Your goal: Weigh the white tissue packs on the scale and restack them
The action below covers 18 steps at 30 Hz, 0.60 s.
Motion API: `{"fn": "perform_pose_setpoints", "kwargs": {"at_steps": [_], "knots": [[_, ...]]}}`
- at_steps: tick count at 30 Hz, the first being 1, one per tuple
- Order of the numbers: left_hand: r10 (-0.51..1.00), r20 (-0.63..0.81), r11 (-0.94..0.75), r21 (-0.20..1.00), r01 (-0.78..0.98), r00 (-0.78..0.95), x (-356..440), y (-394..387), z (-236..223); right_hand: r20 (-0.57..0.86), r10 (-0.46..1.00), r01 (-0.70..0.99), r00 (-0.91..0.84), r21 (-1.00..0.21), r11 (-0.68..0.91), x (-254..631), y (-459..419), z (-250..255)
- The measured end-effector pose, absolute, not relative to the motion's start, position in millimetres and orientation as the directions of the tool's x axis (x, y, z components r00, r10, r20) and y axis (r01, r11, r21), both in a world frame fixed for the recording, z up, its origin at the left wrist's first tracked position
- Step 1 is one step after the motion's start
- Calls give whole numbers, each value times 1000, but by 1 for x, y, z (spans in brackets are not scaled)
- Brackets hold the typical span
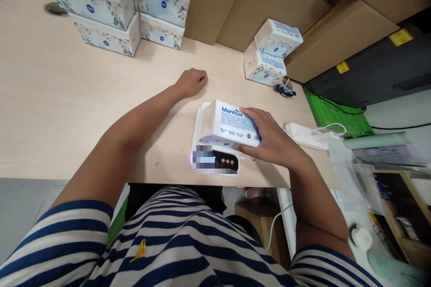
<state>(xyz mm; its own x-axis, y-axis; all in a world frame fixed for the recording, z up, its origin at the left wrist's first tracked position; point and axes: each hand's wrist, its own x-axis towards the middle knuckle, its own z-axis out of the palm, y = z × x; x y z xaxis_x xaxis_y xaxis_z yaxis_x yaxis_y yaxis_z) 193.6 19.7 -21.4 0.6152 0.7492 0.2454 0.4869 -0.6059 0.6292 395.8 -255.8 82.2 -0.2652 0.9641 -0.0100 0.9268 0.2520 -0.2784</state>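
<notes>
Tissue pack: a white, soft-cornered block (232,121) wrapped in plastic; the upward face carries "Manhua" in large blue letters, with rows of small blue print, a blue badge and a barcode below.
Near side of the pack: a pale lilac tint and another blue mark, seen at a steep angle.
Place of the pack: above the plate of a white scale (198,128) on the tabletop (161,152); whether its base sits fully flat there is hard to tell.
Right hand: its grip (269,136) grasps the pack by the right end, thumb along the near side, fingers over the top.
Left hand: its grip (192,83) is clenched in a loose fist at the tabletop, beyond the scale and to its left.
Scale panel: black, with 3 round gold buttons; the display beside them glows, but blurred blocks cover its reading.
Hidden: the pack's right end, behind the right hand; part of the scale plate, under the pack.
Left-hand stacks: 2 side by side, floral tissue packs (97,40), the tops cut off by the frame.
Right-hand stack: 2 more packs (264,69) near cardboard boxes (215,4).
Small print: mostly too fine to read.
</notes>
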Motion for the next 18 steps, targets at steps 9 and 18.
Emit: {"fn": "perform_pose_setpoints", "kwargs": {"at_steps": [9,18], "knots": [[806,216,-483,777,404,551,188,25,-17,287,939,900,-189,-333,283,429,-262,100],[791,226,-499,776,385,569,190,28,-16,702,583,823,409,-560,96,503,-216,12]]}}
